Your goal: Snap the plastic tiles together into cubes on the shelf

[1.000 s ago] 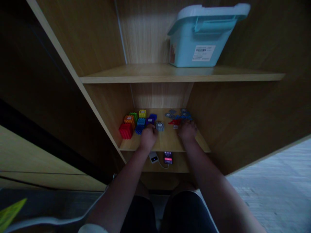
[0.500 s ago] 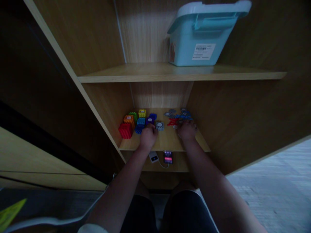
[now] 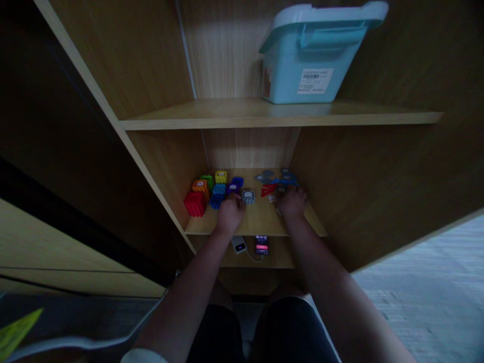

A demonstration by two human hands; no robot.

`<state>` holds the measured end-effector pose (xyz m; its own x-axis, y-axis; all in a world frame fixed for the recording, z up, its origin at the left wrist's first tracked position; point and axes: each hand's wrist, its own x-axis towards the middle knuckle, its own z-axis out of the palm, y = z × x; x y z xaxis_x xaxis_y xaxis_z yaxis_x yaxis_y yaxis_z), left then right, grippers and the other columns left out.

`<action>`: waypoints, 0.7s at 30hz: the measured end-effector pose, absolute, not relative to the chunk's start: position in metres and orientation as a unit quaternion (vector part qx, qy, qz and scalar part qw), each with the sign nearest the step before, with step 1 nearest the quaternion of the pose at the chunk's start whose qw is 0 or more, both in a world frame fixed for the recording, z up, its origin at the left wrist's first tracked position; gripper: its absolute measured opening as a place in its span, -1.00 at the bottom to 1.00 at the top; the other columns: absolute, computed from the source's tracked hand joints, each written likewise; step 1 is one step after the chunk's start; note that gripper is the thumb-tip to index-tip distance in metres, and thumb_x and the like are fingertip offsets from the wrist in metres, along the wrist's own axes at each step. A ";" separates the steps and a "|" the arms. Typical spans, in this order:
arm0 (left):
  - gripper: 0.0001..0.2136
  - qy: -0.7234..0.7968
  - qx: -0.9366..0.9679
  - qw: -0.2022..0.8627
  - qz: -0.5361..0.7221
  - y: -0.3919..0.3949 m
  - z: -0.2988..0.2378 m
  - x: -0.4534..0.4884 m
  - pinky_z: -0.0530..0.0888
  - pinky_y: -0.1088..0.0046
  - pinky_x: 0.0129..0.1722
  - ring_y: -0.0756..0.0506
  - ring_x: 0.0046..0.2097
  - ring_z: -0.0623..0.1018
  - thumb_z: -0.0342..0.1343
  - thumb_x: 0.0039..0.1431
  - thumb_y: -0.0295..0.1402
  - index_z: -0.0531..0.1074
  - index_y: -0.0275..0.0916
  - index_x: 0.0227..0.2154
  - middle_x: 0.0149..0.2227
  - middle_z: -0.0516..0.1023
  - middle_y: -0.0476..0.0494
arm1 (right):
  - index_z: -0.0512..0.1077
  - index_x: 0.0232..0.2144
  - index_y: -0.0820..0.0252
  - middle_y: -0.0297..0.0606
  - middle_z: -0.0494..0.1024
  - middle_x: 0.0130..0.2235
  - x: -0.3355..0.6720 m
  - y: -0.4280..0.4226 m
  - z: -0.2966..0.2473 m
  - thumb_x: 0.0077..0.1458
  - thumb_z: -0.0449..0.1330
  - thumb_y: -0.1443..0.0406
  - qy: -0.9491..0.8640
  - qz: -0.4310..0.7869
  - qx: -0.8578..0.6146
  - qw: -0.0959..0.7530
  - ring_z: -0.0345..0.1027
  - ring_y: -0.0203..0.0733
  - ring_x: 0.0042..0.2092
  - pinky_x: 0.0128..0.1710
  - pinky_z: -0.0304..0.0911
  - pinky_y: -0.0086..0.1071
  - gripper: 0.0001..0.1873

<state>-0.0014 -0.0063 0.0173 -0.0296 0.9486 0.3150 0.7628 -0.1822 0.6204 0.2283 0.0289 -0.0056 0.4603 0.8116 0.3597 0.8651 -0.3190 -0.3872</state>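
Observation:
My left hand (image 3: 230, 209) is over the middle shelf, fingers curled together; whatever they may hold is hidden. Just right of it stands a small grey block of ridged pieces (image 3: 248, 197) with a pale label on top. A purple block (image 3: 233, 188) lies behind the same hand, with blue blocks (image 3: 218, 196) to its left. My right hand (image 3: 293, 201) reaches over loose flat pieces on the right, its fingers partly spread and their tips out of sight. Beside it are red pieces (image 3: 268, 189), blue pieces (image 3: 279, 181) and grey flat pieces (image 3: 263, 178).
Red (image 3: 195, 204), orange (image 3: 200, 187) and yellow blocks (image 3: 221, 177) stand at the shelf's left. A light-blue bin (image 3: 302, 55) sits on the upper shelf (image 3: 227, 121). Below lie a lit phone (image 3: 261, 245) and a white device (image 3: 239, 245) joined by a cable.
The view has shifted very slightly. My right hand's fingers have moved a little among the loose pieces; my left hand stays where it was.

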 end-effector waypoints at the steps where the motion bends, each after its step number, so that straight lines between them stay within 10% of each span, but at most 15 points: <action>1: -0.84 0.626 0.684 0.131 0.352 -0.006 0.017 -0.001 0.51 0.42 -0.12 -0.17 -0.12 0.71 0.10 0.35 -0.48 0.54 -0.23 -0.10 -0.15 0.73 -0.24 | 0.46 0.13 0.36 0.28 0.47 0.19 0.228 0.029 -0.006 0.29 0.18 0.10 -0.520 -0.045 -0.809 0.273 0.34 0.33 0.22 0.13 0.30 0.09 -0.49; 21: -0.84 0.624 0.687 0.127 0.350 -0.006 0.016 -0.002 0.52 0.41 -0.11 -0.18 -0.11 0.71 0.10 0.35 -0.47 0.54 -0.23 -0.11 -0.14 0.72 -0.26 | 0.47 0.08 0.39 0.25 0.56 0.07 0.227 0.031 -0.005 0.32 0.12 0.23 -0.543 -0.047 -0.783 0.301 0.43 0.27 0.12 0.10 0.31 0.02 -0.60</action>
<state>-0.0015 -0.0062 0.0161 -0.0236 0.9464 0.3221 0.7689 -0.1887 0.6109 0.2273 0.0311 -0.0045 0.4062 0.8216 0.4000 0.8781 -0.2297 -0.4198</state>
